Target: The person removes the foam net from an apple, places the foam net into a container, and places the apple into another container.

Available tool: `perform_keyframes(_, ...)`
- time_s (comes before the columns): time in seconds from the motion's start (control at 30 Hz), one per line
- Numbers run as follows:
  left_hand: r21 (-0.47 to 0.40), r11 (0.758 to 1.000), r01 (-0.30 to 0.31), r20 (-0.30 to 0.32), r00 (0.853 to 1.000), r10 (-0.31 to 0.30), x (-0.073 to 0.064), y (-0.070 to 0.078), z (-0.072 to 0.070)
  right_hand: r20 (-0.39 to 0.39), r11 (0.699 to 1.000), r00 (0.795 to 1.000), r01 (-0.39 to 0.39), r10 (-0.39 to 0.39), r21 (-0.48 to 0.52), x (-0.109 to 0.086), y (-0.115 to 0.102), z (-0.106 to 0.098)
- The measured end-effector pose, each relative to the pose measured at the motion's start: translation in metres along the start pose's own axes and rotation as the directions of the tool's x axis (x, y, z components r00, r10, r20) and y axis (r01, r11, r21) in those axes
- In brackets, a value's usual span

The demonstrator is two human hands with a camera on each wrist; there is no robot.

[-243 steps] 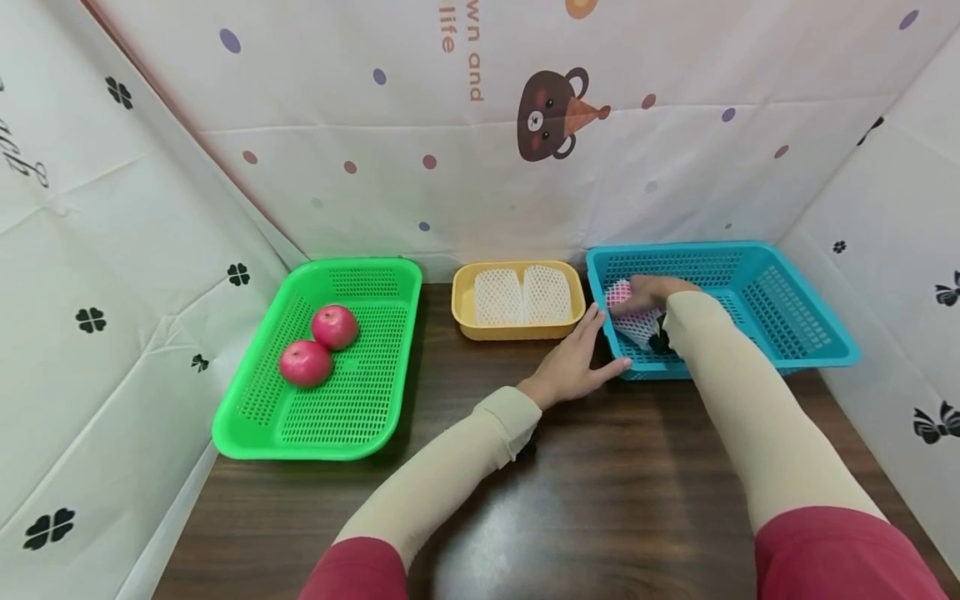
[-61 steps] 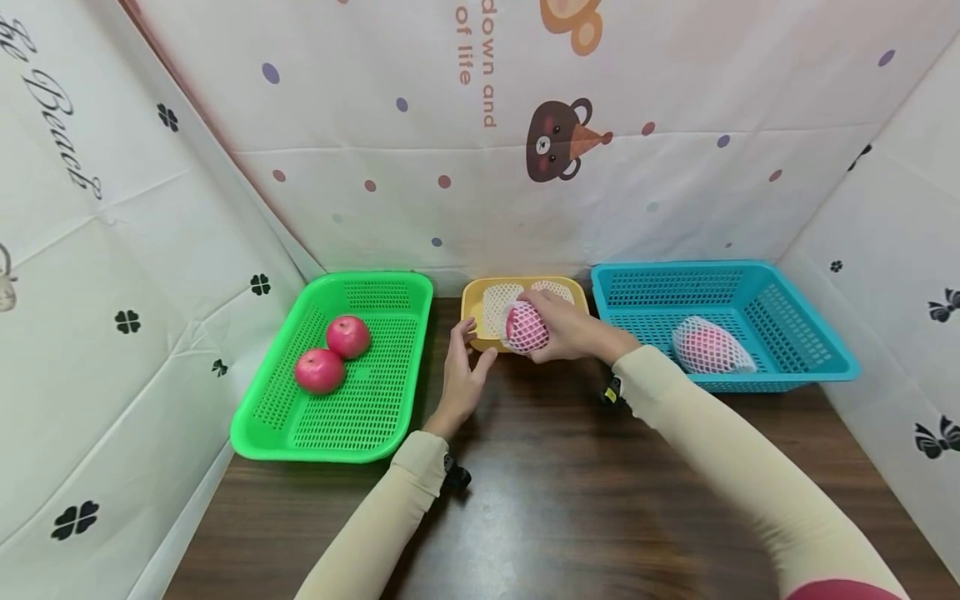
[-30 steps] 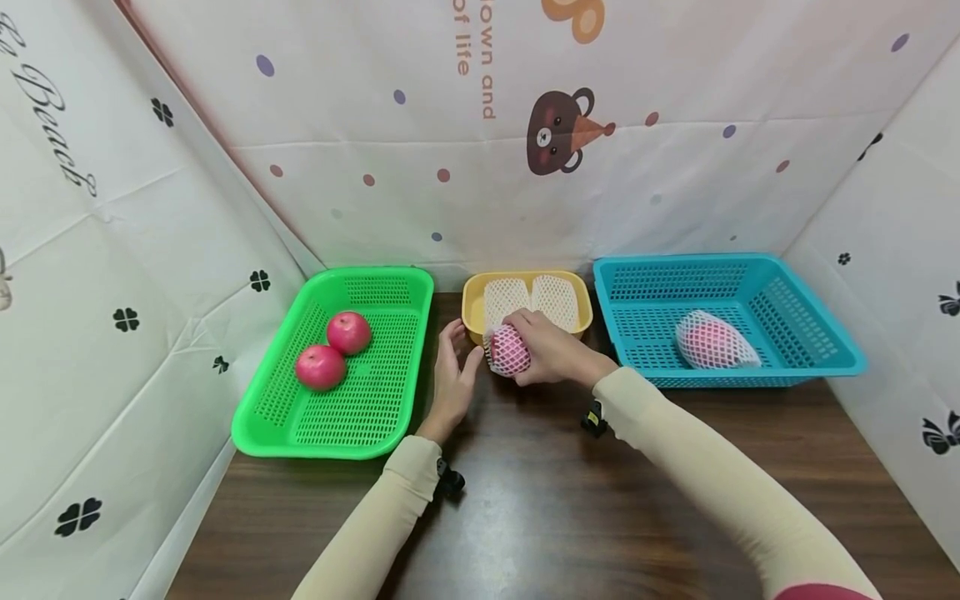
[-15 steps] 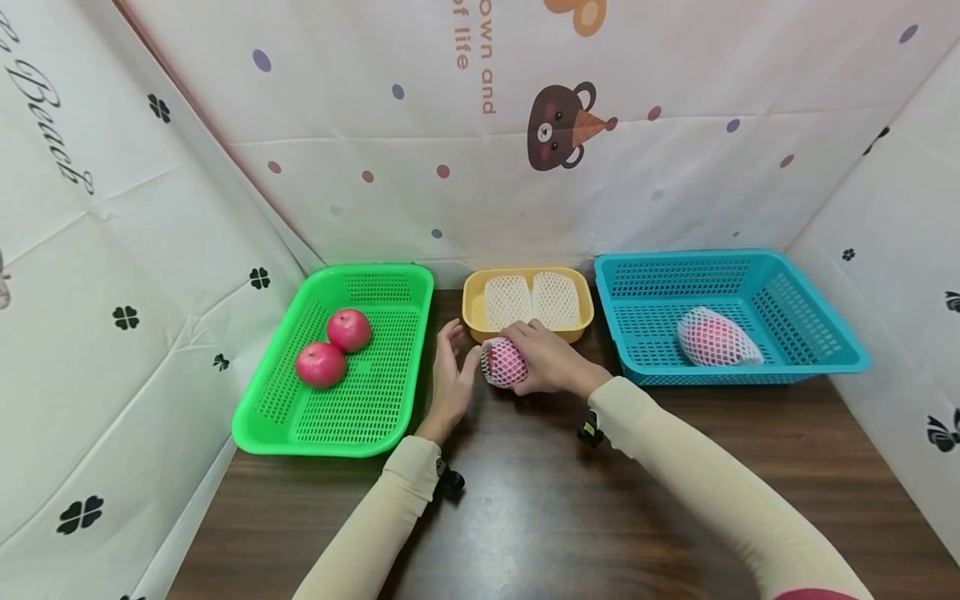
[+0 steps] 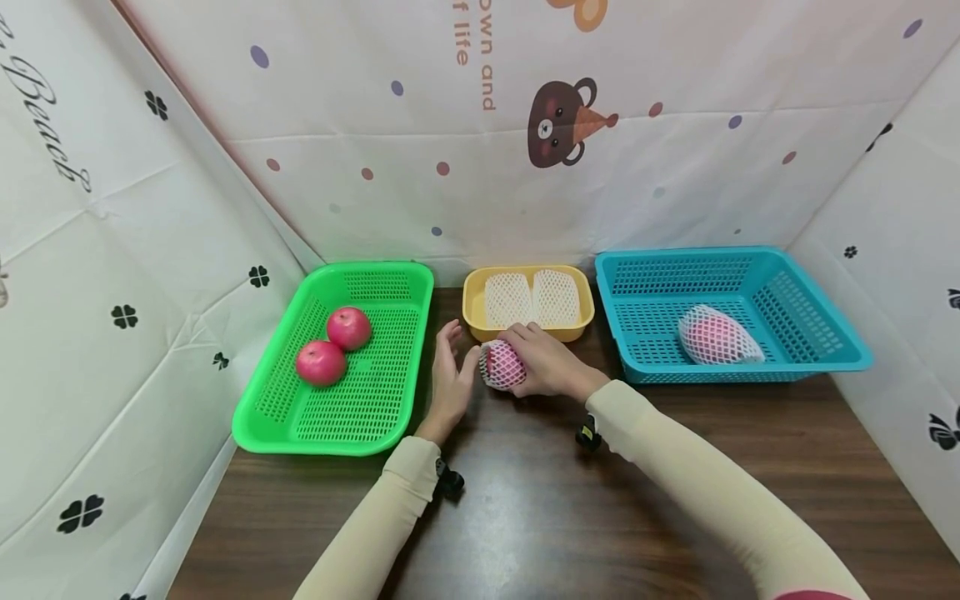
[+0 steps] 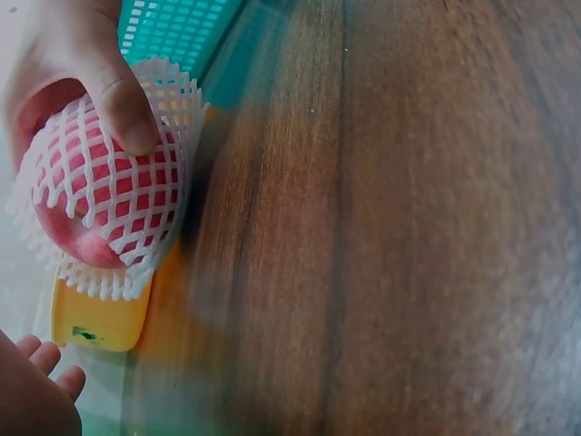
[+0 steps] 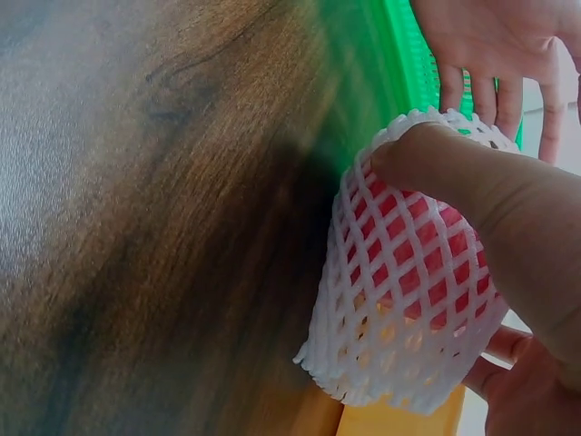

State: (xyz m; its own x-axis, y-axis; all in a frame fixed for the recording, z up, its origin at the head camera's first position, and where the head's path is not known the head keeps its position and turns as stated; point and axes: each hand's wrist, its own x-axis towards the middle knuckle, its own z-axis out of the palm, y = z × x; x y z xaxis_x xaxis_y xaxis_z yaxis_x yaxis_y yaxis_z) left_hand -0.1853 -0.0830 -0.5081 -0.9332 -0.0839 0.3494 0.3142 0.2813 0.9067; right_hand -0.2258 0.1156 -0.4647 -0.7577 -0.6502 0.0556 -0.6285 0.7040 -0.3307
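Observation:
My right hand (image 5: 550, 364) grips a red apple (image 5: 497, 367) in a white foam net (image 7: 377, 300), in front of the small yellow basket. In the left wrist view, the right thumb presses on the net, and part of the apple (image 6: 86, 238) shows bare at the net's open end. My left hand (image 5: 452, 385) stands just left of the apple, fingers extended and holding nothing; in the head view its thumb is close to the net, and I cannot tell whether they touch.
Two bare apples (image 5: 321, 363) lie in the green basket (image 5: 245, 425) on the left. Two flat foam nets (image 5: 557, 298) are in the yellow basket (image 5: 474, 323). On the right, the blue basket (image 5: 813, 321) holds another netted apple (image 5: 718, 335). Patterned cloth (image 5: 360, 208) hangs behind.
Both hands were at the blue basket at first. Later the right hand brought a netted apple from over the yellow basket leftward and nearer, beside the left hand. Lately little moves.

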Motion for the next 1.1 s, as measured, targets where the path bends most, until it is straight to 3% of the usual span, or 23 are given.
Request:
perform_keyframes(0.5, 0.006, 1.0, 0.012, 0.007, 1.0, -0.012, 0.0, 0.0003, 0.0002, -0.014, 1.0, 1.0, 0.014, -0.015, -0.024, -0.0024, -0.0025, -0.0002)
perform_keyframes(0.87, 0.024, 1.0, 0.013, 0.016, 1.0, -0.013, -0.0026, -0.0002, 0.0012, -0.06, 0.994, 0.996, 0.062, -0.067, -0.087, -0.0064, -0.0031, 0.0037)
perform_keyframes(1.1, 0.03, 1.0, 0.006, 0.014, 1.0, -0.007, -0.0024, 0.0003, 0.0014, -0.064, 0.996, 0.996, 0.05, -0.056, -0.08, -0.0082, -0.0018, 0.0046)
